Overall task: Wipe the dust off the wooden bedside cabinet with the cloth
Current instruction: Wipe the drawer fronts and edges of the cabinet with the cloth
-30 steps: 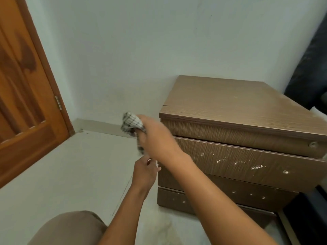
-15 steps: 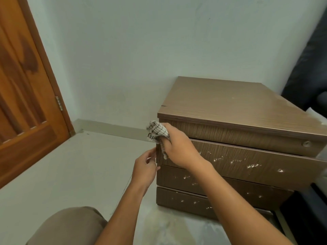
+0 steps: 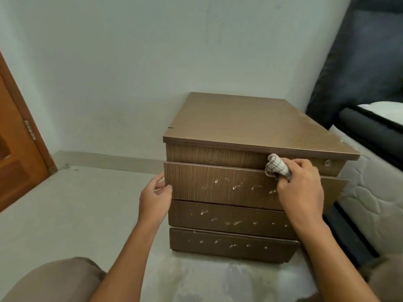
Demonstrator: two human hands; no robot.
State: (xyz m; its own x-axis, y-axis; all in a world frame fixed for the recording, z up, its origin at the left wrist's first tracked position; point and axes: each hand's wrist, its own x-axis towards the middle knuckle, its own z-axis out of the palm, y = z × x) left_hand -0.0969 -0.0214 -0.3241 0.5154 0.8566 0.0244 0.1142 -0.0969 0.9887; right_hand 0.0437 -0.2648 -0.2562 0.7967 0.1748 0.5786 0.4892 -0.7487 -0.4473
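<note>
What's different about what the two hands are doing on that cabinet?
The right hand is closed around a bunched checked cloth, pressed near the top edge of the upper drawer front; the left hand holds no cloth. The left hand grips the drawer front's left edge, while the right sits toward its right end. Both hands touch the same wooden cabinet.

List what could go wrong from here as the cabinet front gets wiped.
1. The top drawer juts out askew, with the left hand gripping its left edge; pressure from the wiping could push it in and pinch those fingers.
2. The cloth is a small wad in the right hand, so it may only smear the white specks on the drawer fronts.
3. Specks on the lower drawers may be missed.
</note>
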